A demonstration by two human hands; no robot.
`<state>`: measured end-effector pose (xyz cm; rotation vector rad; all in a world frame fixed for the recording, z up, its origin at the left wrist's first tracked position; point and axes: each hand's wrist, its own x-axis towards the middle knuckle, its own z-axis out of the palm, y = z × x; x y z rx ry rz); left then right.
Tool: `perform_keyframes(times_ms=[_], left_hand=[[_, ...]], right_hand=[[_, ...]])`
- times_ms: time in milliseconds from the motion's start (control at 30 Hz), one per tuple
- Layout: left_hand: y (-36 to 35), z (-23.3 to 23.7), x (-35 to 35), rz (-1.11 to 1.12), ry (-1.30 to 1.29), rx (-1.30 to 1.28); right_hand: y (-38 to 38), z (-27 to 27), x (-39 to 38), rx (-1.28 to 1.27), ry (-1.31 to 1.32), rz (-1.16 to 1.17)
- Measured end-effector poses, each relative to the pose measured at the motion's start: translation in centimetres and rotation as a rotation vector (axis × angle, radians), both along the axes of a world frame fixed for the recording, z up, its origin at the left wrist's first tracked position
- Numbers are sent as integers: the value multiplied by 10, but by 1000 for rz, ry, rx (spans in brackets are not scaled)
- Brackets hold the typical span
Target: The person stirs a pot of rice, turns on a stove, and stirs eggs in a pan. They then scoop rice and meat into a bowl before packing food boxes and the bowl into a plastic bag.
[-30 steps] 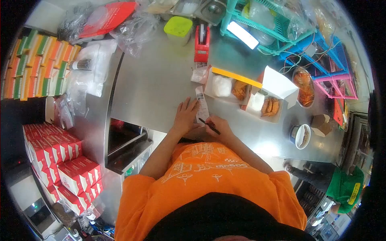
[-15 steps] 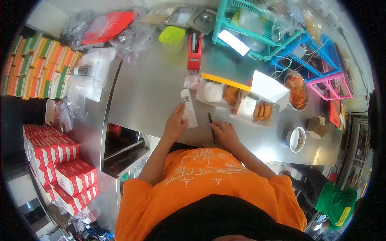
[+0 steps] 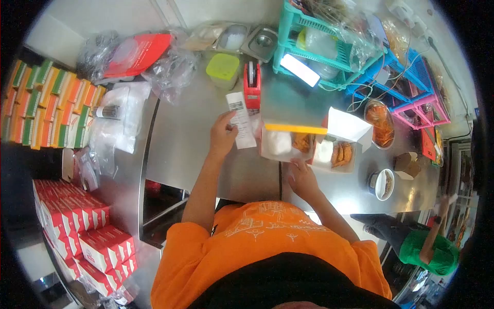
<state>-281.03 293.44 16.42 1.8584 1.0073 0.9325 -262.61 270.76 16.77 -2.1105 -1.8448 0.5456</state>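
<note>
My left hand (image 3: 224,135) is closed on the left edge of a long white printed receipt (image 3: 242,126), just left of the nearer meal box. My right hand (image 3: 303,180) has its fingers apart, with the fingertips right at the front wall of that meal box (image 3: 272,153), which contains white rice (image 3: 279,142) and fried pieces. Against its right side stands a second open box (image 3: 339,167) with rice and golden fried pieces (image 3: 341,154). A thin black pen-like stick (image 3: 280,181) lies on the steel counter, left of my right hand.
Behind the receipt stand a red tape dispenser (image 3: 252,92) and a lime-lidded tub (image 3: 223,69). Teal and blue baskets (image 3: 337,77) are at the back right. A paper bowl (image 3: 382,185) sits at right. Stacked red-and-white cartons (image 3: 105,247) are at left. A person in green (image 3: 429,252) stands at lower right.
My left hand has moved the receipt away from my body, towards the tape dispenser. My right hand has left the black stick and reached the left meal box, which has turned slightly. The view has shifted.
</note>
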Motion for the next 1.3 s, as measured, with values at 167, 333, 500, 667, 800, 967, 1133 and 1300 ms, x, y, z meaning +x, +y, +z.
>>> perform_keyframes(times_ms=[167, 333, 500, 667, 800, 967, 1133, 1300], left_hand=[[26, -38, 17, -278, 173, -59], [31, -58, 17, -380, 272, 12], [24, -58, 12, -426, 481, 235], [22, -59, 10, -407, 601, 337], [25, -54, 8, -425, 616, 287], [30, -55, 1, -394, 596, 328], [44, -49, -10, -371, 603, 321], [55, -44, -7, -417, 629, 392]], right_hand=[[8, 47, -14, -18, 161, -158], [78, 125, -22, 178, 265, -127], [199, 84, -19, 267, 90, -172], [274, 4, -17, -464, 54, -466], [284, -12, -12, -441, -44, -501], [291, 18, -2, -381, -148, -551], [282, 36, -5, -399, -164, -550], [271, 34, -4, -387, -166, -497]])
